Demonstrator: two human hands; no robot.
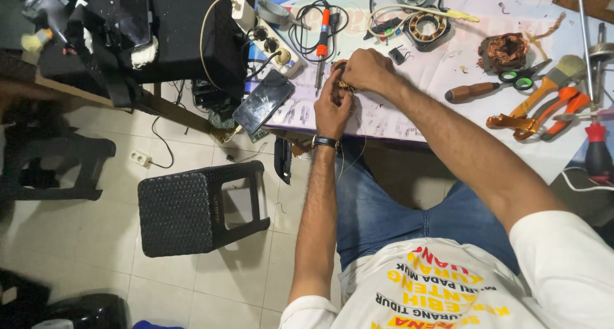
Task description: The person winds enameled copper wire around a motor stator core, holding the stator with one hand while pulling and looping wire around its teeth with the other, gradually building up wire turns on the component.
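Observation:
My left hand (332, 105) and my right hand (366, 68) meet over the table edge, both pinched on a small coil of copper wire (340, 66) that is mostly hidden between the fingers. Thin wire strands hang down from it toward my lap. A black watch sits on my left wrist. A soldering iron (322, 42) with an orange grip lies just beyond the hands. A motor stator (426, 28) wound with copper lies farther back.
A cracked phone (263, 100) and a white power strip (272, 44) lie left of my hands. To the right lie a copper wire bundle (505, 50), a screwdriver (476, 91), scissors (527, 78), a brush (550, 82) and orange pliers (543, 114). A black plastic stool (198, 207) stands on the tiled floor.

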